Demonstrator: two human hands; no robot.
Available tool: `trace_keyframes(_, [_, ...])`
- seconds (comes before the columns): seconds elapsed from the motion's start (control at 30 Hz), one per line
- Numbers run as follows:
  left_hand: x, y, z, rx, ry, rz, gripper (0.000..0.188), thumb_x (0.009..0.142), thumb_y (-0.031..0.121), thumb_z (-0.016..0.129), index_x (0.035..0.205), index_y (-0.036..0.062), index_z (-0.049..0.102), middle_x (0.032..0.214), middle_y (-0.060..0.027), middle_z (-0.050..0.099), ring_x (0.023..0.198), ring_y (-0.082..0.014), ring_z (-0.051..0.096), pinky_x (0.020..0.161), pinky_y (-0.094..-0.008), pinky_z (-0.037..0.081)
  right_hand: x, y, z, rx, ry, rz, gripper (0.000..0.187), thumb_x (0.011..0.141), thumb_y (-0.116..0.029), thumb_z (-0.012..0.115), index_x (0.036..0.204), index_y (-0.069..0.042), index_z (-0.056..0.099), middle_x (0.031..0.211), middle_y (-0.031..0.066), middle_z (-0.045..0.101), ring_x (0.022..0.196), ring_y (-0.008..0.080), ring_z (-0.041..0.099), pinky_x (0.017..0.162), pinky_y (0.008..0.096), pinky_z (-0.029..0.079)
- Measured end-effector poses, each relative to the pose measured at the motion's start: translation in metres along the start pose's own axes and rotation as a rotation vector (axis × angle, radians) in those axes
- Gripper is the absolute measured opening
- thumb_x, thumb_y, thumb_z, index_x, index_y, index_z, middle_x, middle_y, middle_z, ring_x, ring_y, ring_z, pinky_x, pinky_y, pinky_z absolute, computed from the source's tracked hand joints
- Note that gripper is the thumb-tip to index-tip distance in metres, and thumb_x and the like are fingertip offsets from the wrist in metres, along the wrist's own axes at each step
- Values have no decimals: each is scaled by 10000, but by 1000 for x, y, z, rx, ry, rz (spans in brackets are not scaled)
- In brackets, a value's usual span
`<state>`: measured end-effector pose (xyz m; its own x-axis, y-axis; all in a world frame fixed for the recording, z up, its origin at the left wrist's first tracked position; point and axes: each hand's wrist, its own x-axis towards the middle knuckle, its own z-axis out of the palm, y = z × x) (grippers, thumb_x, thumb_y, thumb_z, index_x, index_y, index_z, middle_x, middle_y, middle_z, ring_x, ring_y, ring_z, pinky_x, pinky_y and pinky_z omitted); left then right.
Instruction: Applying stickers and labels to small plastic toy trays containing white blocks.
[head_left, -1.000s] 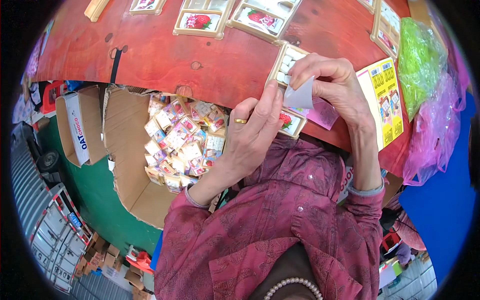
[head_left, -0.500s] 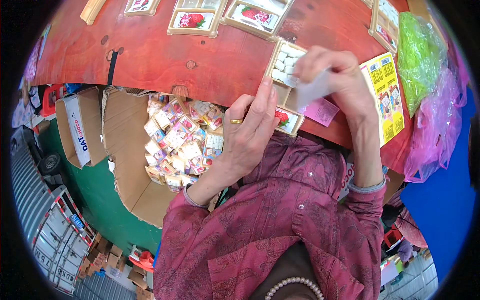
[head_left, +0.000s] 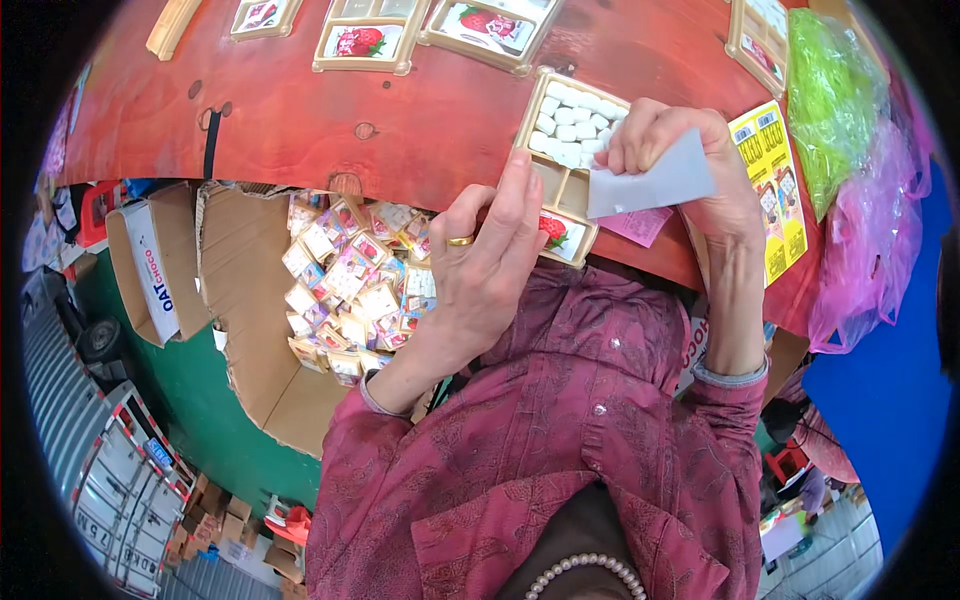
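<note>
A beige plastic tray (head_left: 577,193) with compartments lies near the table's front edge. White pillow-shaped pieces (head_left: 566,133) fill its far compartment. A strawberry-printed card (head_left: 562,237) sits in its near right part. My left hand (head_left: 490,255) rests against the tray's left side, fingers stretched and fingertips at the rim; its thumb is hidden. Over the right side of the tray, my right hand (head_left: 672,150) pinches a small white slip of paper (head_left: 655,178), which tilts above the divided part and partly covers it.
Left of my lap, an open cardboard box (head_left: 262,330) holds many small packed trays (head_left: 355,285). More beige trays (head_left: 370,42) stand farther back. At right lie a yellow printed sheet (head_left: 775,195), a pink slip (head_left: 640,226), and green (head_left: 835,110) and pink plastic bags (head_left: 875,240).
My right hand has turned so the white slip now shows flat and larger, held a little farther right. The view has shifted slightly; my left hand stays at the tray.
</note>
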<state>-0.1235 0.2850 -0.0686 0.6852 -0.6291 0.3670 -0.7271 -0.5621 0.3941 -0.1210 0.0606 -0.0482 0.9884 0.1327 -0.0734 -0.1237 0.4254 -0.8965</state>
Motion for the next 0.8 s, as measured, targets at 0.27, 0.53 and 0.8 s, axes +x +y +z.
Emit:
trace_keyframes(0.27, [18,4,-7,-72,-113,184,394,750,40,528,1120,-97,534,1253,-207,481,1120,-303,491,912,-364,422,1,4,-2,21,18,67,105,822,-81,621,754,-2,636,796,69,627,811,153,602,776,287,476])
trace_keyframes(0.53, [15,1,-9,-99,-191,174,412,745,11,518,1142,-99,521,1266,-198,462,1176,-314,458,961,-383,404,-1,3,-3,57,3,49,120,835,-106,618,776,-3,640,804,67,627,811,151,597,781,279,469])
trace_keyframes(0.8, [16,1,-10,-86,-199,177,446,731,57,500,1150,-95,522,1274,-196,454,1204,-299,438,969,-394,388,-3,-4,6,-79,38,13,81,798,-27,598,717,-37,595,690,70,535,700,196,553,789,381,481])
